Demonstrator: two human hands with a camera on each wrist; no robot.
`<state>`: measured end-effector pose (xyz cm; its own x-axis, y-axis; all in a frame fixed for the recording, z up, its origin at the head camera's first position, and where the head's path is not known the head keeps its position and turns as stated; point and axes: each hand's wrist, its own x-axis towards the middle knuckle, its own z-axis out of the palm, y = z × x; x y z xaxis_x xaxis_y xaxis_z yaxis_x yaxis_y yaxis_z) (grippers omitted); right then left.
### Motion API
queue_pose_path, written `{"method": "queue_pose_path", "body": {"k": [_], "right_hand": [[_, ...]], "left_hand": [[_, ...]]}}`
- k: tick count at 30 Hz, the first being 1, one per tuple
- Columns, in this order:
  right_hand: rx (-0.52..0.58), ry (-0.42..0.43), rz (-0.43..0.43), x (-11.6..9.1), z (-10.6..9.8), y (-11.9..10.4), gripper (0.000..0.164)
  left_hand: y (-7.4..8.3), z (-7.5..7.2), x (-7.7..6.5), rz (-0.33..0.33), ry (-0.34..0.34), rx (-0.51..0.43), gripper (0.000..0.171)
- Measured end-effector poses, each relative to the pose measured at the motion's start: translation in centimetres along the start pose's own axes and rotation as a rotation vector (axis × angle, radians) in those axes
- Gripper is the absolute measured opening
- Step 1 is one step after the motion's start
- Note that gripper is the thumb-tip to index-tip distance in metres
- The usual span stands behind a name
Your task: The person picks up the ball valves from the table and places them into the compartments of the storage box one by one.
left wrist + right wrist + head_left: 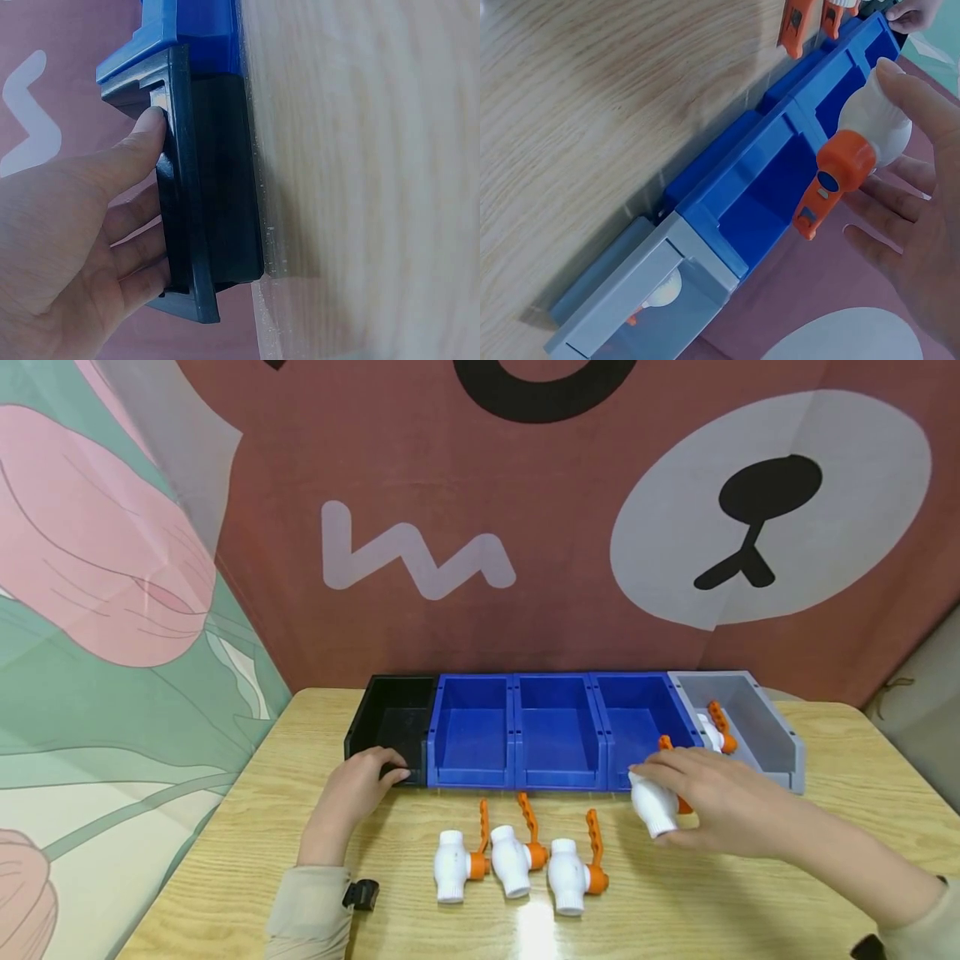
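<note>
**Hold Snug**

On the table (247, 860): black bin (225, 180), rightmost blue bin (637, 697). The left hand (366, 781) grips the first; near the second, the right hand (708, 797) holds a white valve (652, 806). Holding snugly should stop its orange handle (814, 212) bumping.

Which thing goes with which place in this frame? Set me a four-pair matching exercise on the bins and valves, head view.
Things
1. Black bin
2. Gray bin
3. Lifted valve
4. Three other valves

Places
A. In the right grip
B. Row's right end, one valve inside
C. On the table, before the blue bins
D. Row's left end

Pairs: 1-D, 2-B, 3-A, 4-C
</note>
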<state>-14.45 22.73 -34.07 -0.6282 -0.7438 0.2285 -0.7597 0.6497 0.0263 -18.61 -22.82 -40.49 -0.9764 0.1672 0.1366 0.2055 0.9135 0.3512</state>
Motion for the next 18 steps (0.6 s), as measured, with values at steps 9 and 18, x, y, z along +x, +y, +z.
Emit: {"method": "queue_pose_path", "body": {"k": [9, 18], "right_hand": [[0.026, -0.032, 0.054, 0.2, 0.0, 1.3, 0.072], [0.049, -0.064, 0.1, 0.9, -0.3, 2.4, 0.07]], "left_hand": [[0.2, 0.0, 0.0, -0.004, -0.006, 0.005, 0.012], [0.2, 0.0, -0.1, -0.01, -0.005, 0.001, 0.012]]}}
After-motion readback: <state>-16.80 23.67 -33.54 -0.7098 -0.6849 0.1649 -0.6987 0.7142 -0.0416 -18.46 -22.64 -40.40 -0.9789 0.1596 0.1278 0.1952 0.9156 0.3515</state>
